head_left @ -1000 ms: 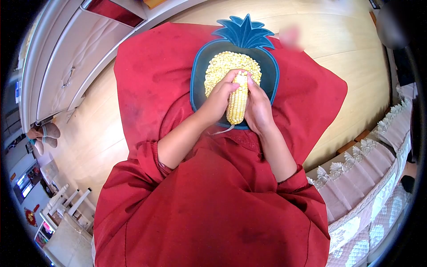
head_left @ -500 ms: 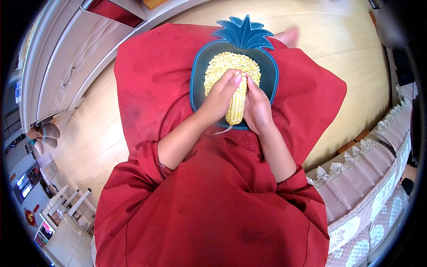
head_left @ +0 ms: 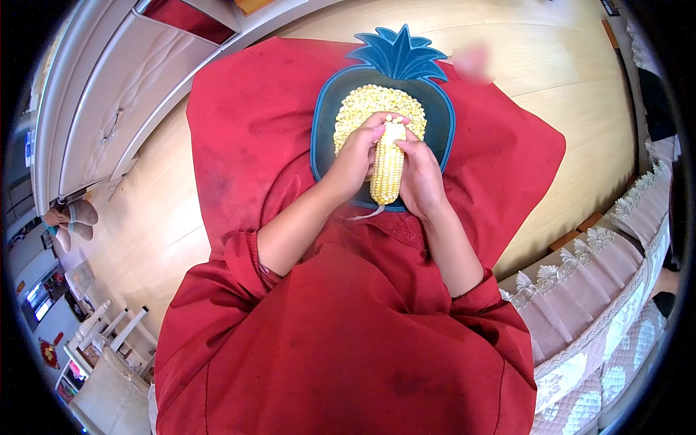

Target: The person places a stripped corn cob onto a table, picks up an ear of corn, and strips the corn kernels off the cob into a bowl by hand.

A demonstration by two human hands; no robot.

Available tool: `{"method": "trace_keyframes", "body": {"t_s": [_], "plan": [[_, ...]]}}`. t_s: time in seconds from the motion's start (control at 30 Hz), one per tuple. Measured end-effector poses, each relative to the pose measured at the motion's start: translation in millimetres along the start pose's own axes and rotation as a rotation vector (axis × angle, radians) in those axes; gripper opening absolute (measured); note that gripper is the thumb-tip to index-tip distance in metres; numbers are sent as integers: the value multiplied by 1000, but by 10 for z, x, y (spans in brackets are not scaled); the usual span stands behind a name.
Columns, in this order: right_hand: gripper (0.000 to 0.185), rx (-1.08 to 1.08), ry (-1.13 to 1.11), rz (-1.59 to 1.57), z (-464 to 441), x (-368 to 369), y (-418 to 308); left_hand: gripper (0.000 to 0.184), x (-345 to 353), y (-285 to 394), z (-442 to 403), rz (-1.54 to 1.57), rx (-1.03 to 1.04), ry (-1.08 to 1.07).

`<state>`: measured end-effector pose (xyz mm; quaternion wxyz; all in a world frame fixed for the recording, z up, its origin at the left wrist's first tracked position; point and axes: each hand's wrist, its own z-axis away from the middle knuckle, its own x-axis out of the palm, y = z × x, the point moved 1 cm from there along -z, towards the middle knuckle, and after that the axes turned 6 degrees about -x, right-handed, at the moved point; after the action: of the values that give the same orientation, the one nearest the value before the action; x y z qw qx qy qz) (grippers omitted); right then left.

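Observation:
A pale yellow corn cob [head_left: 386, 172] is held lengthwise between my two hands, its far end bare of some kernels. My left hand [head_left: 355, 156] wraps the cob's left side, fingers curled around its far end. On the right side, my right hand [head_left: 423, 181] grips it, with the thumb lying on the kernels near the far end. A few loose kernels show at the cob's tip. Beneath is a dark teal pineapple-shaped tray [head_left: 324, 109] resting on my lap, with a heap of loose corn kernels [head_left: 377, 98] in it.
Red cloth [head_left: 246, 116] covers my lap under the tray. A white cabinet [head_left: 109, 94] stands at the left, with slippers [head_left: 80, 215] near its base. A lace-trimmed sofa [head_left: 580, 283] is at the right. The pale floor [head_left: 551, 80] shows ahead.
My left thumb has drawn back from the cob's top, while my right thumb has come over onto the kernels. More of the cob's far end shows.

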<state>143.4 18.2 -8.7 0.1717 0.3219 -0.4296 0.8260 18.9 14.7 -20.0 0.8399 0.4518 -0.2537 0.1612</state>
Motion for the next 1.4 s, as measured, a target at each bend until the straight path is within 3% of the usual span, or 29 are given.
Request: {"method": "trace_keyframes", "body": {"t_s": [0.3,0.8,1.23,1.4], "plan": [[40,13,89,1,-22,3,15,53,55,90,70,-103,-15,-37],[58,-28,-27,-67,0,-25,5,52,50,53,62,-70,22,-46],[59,-26,18,5,-2,-12,16,52,54,75,83,-130,-24,-35],[59,-40,3,-19,10,2,-4,51,61,39,52,-148,48,-49]]}}
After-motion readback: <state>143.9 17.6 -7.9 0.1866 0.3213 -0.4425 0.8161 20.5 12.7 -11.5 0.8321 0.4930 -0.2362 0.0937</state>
